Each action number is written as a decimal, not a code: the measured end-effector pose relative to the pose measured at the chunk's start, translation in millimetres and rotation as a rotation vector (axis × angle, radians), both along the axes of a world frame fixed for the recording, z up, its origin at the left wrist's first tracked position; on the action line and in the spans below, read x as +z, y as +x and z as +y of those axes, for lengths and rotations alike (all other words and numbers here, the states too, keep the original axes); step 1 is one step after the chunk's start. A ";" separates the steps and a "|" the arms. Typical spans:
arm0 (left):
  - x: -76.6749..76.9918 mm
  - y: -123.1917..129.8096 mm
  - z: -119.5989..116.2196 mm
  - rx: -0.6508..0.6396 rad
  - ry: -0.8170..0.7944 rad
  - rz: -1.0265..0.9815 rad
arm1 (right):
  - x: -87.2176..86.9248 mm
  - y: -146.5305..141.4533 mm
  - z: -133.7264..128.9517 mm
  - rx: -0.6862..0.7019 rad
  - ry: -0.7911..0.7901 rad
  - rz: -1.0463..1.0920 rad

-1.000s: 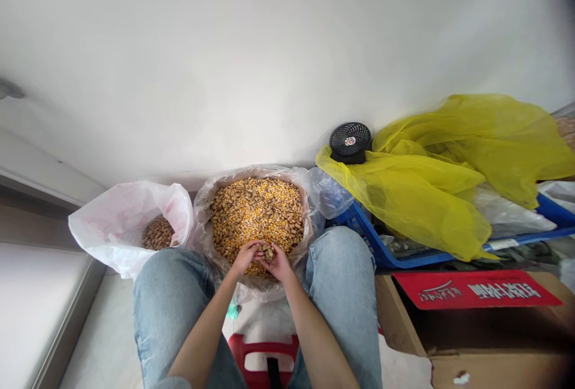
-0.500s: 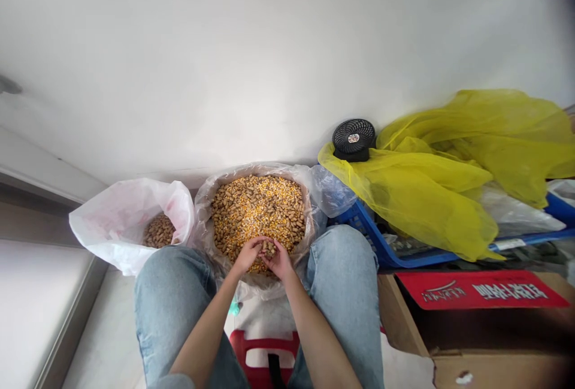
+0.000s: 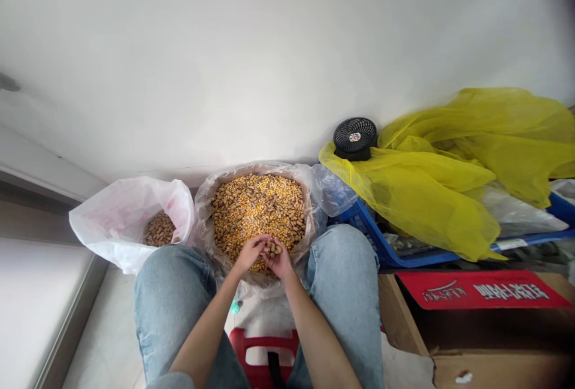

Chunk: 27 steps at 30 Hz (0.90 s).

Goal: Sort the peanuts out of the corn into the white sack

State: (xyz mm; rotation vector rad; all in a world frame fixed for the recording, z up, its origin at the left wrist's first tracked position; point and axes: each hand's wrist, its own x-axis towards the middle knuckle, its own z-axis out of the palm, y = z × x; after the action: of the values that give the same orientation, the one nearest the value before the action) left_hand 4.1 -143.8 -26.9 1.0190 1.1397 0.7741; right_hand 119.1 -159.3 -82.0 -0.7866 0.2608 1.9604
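Note:
My left hand (image 3: 250, 252) and my right hand (image 3: 279, 261) meet low over a clear-plastic-lined sack (image 3: 204, 203), cupped around several peanuts in the shell (image 3: 273, 249). The sack is heaped with yellow corn kernels mixed with peanut pods (image 3: 258, 209). To its left, a white plastic bag (image 3: 121, 221) holds peanut pods (image 3: 159, 230) and touches the sack. My jeans-clad knees (image 3: 341, 275) flank the sack, with my left thigh in front of the white bag's lower edge.
A red stool (image 3: 263, 341) stands between my legs. On the right, a yellow plastic sheet (image 3: 431, 197) drapes over a blue crate (image 3: 372, 239), and a small black fan (image 3: 354, 138) rests on the sheet. An open cardboard box (image 3: 402, 323) with a red flap (image 3: 480, 289) sits lower right, beside a white wall.
My left hand has shifted slightly right, closer to my right hand. The view has drifted a little, and the sacks stay in place.

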 end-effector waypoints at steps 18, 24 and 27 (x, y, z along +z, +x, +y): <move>13.2 -19.4 -5.4 0.463 -0.050 -0.003 | 22.3 -0.1 -6.8 -0.008 0.147 -0.019; -9.6 -18.9 -23.7 0.729 -0.163 -0.091 | 25.3 -1.8 0.7 0.084 0.189 -0.162; -26.7 -15.3 -29.2 0.873 -0.277 -0.139 | 28.7 -7.0 9.6 0.107 0.284 -0.280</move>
State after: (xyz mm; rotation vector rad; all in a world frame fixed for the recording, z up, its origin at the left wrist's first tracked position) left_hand -11.2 -173.0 -53.7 0.1908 1.5252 1.2960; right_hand 112.1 -149.7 -53.2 -0.8871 -0.2260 1.9028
